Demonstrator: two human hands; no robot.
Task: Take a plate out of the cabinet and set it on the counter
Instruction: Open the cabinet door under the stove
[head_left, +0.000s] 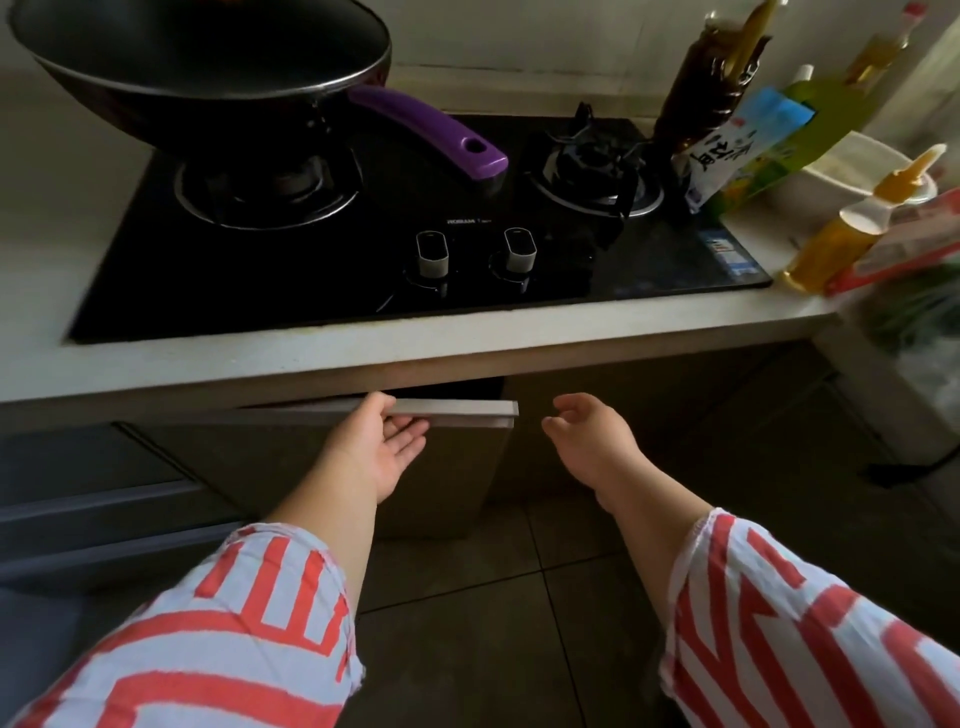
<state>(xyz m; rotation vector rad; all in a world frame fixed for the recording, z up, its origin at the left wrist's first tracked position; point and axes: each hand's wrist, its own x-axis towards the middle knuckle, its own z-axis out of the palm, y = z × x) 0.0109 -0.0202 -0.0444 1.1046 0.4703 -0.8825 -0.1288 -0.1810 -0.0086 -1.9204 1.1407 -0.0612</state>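
The dark cabinet door (452, 467) under the counter (311, 358) stands slightly ajar, with a dark gap above its top edge. My left hand (382, 441) grips the pale metal handle strip (467, 408) along the door's top, thumb on the strip and fingers curled under it. To the right of the door's edge, my right hand (592, 436) hovers with fingers apart and holds nothing. The cabinet's inside is hidden and no plate is in view.
A black gas hob (649, 260) is set into the counter, with a wok (208, 62) and its purple handle (431, 130) on the left burner. Bottles and packets (779, 140) crowd the counter's right end. Drawers (78, 499) lie at left, tiled floor (493, 597) below.
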